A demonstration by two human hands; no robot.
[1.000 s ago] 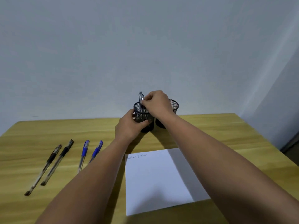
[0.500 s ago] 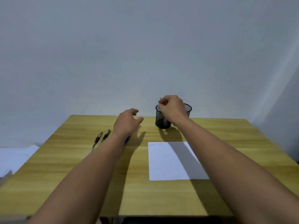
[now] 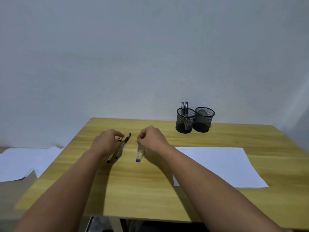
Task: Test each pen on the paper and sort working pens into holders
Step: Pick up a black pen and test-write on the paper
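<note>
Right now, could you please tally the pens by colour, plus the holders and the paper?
Black pens on the table: 2
Blue pens: 2
Pens in the left holder: 2
Mesh holders: 2
Test paper: 1
Total: 9

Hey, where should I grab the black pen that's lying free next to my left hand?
Pinch the black pen mid-barrel from above, thumb and finger on its long sides. It lies flat on the table, and its cap end clears the left hand.

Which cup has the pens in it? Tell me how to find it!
Look at the far edge of the wooden table, against the wall, where two black mesh cups stand side by side. The left cup is yours: two pens stick up from it, while the right cup shows none.
</note>
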